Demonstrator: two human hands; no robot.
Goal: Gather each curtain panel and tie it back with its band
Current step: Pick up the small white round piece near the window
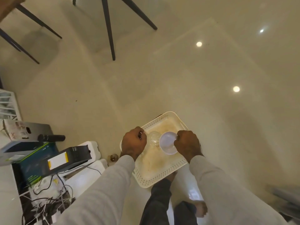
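Glossy cream floor (194, 75) fills the view, with dark chair legs (108, 28) at far left. Near centre, a person carries a white perforated tray (164, 176) above the floor. Left hand (134, 142) grips the tray's left rim with curled fingers; right hand (187, 143) grips the right side, fingers curled, beside a white bowl (168, 142). A clear glass (154, 138) stands just left of the bowl, touching it. Boxes (53, 159), a black microphone (52, 138) and tangled cables (47, 197) lie at near left. Curtain panels and bands lie outside the view.
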